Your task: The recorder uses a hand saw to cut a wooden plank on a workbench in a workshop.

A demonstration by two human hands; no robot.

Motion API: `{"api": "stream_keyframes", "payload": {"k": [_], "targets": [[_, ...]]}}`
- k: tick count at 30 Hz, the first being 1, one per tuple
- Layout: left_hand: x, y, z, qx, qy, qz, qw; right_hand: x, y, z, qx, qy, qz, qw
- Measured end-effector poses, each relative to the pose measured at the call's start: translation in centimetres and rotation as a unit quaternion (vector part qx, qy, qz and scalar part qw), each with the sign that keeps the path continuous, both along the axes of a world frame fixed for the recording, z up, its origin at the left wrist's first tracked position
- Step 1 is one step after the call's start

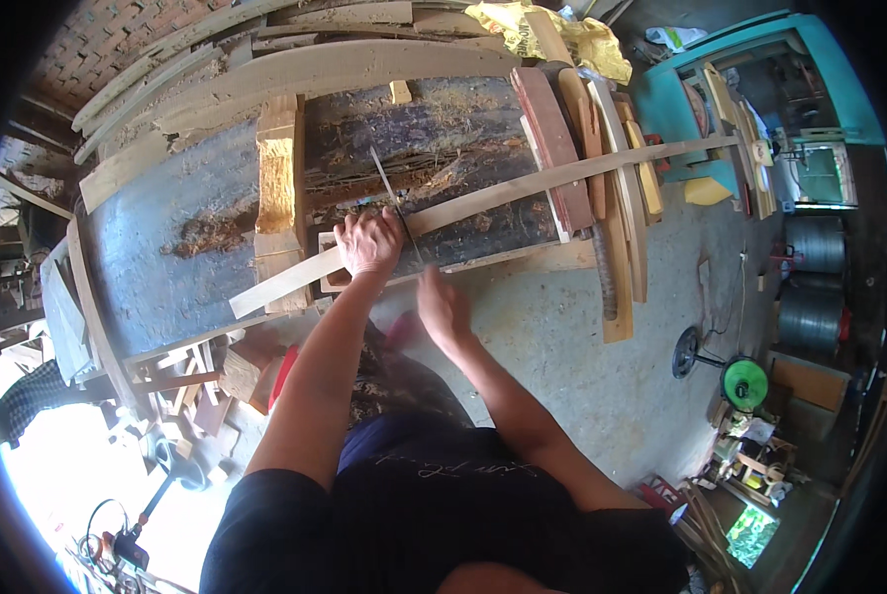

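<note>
A long narrow wooden strip (518,188) lies slantwise over a large dark slab-like bench. My left hand (369,244) is closed over the strip, its fingers curled round the edge and bearing down on it. Just right of those fingers, a thin saw blade (388,179) crosses the strip, its far end pointing away from me. My right hand (443,305), slightly blurred, is closed at the blade's near end on the near side of the strip; the handle is hidden in it. Under the strip near my left hand sits a small wooden block (329,284).
A rough yellow beam (277,188) crosses the dark bench (166,272). Several boards (554,148) lie at the bench's right end, under the strip. A small wood piece (401,92) rests at the back. A green fan (743,384) stands on the right; offcuts (191,391) lie lower left.
</note>
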State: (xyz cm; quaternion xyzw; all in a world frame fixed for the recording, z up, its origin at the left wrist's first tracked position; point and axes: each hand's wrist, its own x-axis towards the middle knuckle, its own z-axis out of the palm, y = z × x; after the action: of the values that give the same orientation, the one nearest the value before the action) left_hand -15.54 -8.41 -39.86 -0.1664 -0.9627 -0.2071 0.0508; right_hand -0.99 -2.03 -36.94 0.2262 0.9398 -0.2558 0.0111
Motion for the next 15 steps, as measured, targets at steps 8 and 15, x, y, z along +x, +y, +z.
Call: {"api": "stream_keyframes", "payload": {"k": [8,15], "targets": [[0.5,1.4,1.5,-0.015,-0.041,-0.014,0.999,-3.6,1.3,-1.3,0.029,0.051,-0.038,0.998],[0.1,0.4,0.6,-0.003,0.006,0.006,1.0,3.5,0.1,-0.2,0.074,0.081,-0.001,0.994]]}}
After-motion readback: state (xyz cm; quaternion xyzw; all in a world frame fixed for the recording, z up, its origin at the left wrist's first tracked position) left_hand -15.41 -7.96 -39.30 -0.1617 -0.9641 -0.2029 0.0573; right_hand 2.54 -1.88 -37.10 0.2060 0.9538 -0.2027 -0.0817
